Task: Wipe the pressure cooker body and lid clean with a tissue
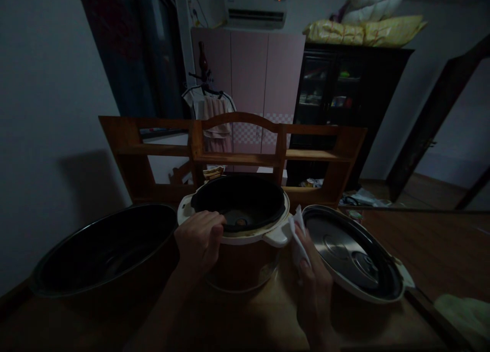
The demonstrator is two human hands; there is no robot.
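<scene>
1. A cooker [245,265] stands open on the worktop [264,319], its dark inside facing up and its pale rim running all around.
2. The left hand [199,242] is at the near left of the cooker. Its fingers curl over the rim and clasp it, fingertips just inside the opening.
3. The right hand [316,285] is at the near right of the cooker, closed around a white cloth [297,232]. The cloth is pressed against the cooker's right side, just beside the small handle that sticks out from the rim.
4. A lid [352,252] lies directly to the right of the cooker, turned with its shiny metal inner face up and tilted toward the cooker. The cloth and right hand sit between lid and cooker.
5. A wide dark basin [103,250] rests to the left of the cooker, just beside the left wrist. The dim light hides whether it touches the cooker.
6. A wooden shelf [237,158] rises directly behind the cooker, at the far edge of the worktop.
</scene>
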